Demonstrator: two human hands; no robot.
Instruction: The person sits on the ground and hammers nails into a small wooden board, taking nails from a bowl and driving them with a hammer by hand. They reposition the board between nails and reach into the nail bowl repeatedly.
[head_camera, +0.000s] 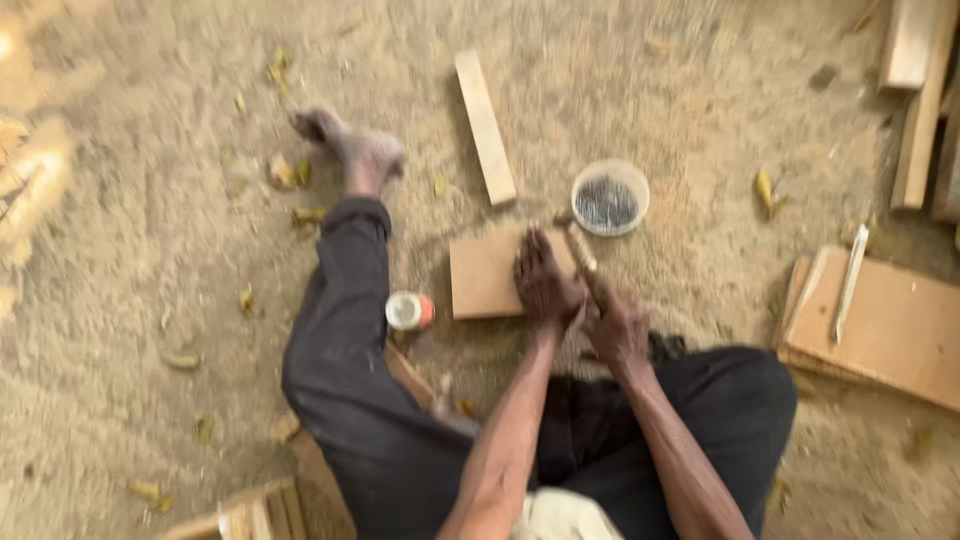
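The person sat on the sandy ground, and this looked like the nailing step. The left hand lay on the right edge of the small wooden board, fingers drawn together and pressing down there; whether they pinched a nail was lost in the blur. The right hand was wrapped tight round the handle of the hammer, whose head hung just above the board's far right corner. The board itself lay flat on the sand in front of the crossed legs, a pale square panel, plain and seemingly unmarked. Just beyond it sat the clear tub of nails, and a loose wooden strip angled away behind. A small can rested against the left knee. By my reading, the next blow would call for a steady board and a square, short swing, with the holding fingers kept out from under the hammer head.
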